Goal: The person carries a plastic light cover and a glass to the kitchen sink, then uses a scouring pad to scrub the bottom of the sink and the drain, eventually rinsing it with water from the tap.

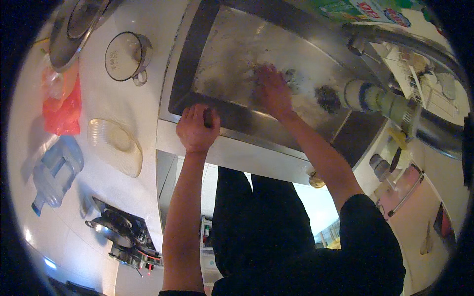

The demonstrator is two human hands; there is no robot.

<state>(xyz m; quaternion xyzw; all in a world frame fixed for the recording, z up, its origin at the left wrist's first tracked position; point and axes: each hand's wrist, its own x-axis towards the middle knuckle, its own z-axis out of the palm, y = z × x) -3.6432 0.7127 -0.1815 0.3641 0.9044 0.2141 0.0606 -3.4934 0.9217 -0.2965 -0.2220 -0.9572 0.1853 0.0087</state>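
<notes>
The stainless steel sink (229, 76) lies before me, its floor wet and streaked with dark smudges. My left hand (198, 127) curls its fingers over the sink's front rim at the left corner; a dark patch shows between thumb and fingers, too unclear to name. Inside the basin, my right hand (274, 90) reaches down flat to the floor, blurred. Its palm is hidden, so anything under it cannot be seen. To its right is the dark drain opening (327, 98), beside the end of a faucet (385, 101).
Left on the counter stand a glass mug (126, 57), a clear ribbed bowl (116, 144), a red plastic bag (63, 107) and a blue water jug (59, 170). A pan (111, 229) sits on the stove. On the right are a dish rack (414, 81) and a pink board (400, 188).
</notes>
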